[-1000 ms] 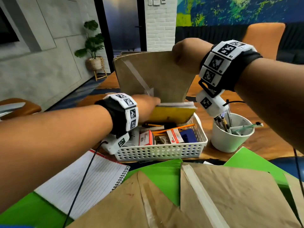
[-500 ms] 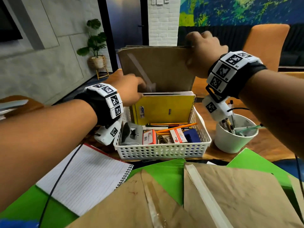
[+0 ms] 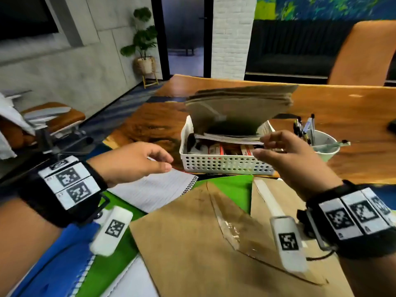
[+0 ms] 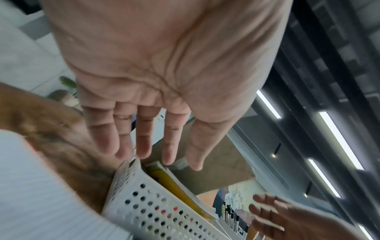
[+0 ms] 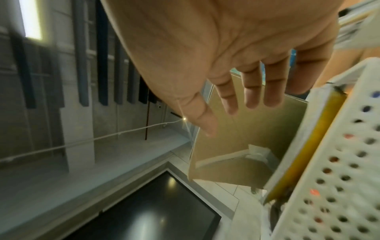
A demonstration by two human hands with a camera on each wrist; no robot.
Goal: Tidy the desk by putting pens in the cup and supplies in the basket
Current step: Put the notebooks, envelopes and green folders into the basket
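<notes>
Both hands (image 3: 132, 161) empty, near basket (image 3: 225, 163).

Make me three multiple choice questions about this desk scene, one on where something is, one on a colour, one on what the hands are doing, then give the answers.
1. Where does the stack of brown envelopes stand?
A. in the white basket
B. in the cup
C. on the chair

2. What colour is the cup holding the pens?
A. green
B. white
C. blue

3. What are the left hand and right hand doing?
A. both gripping envelopes
B. one holding a pen
C. both open, holding nothing

Answers: A, the stack rises from the basket's back; B, its wall is white; C, the wrist views show spread fingers and bare palms.
</notes>
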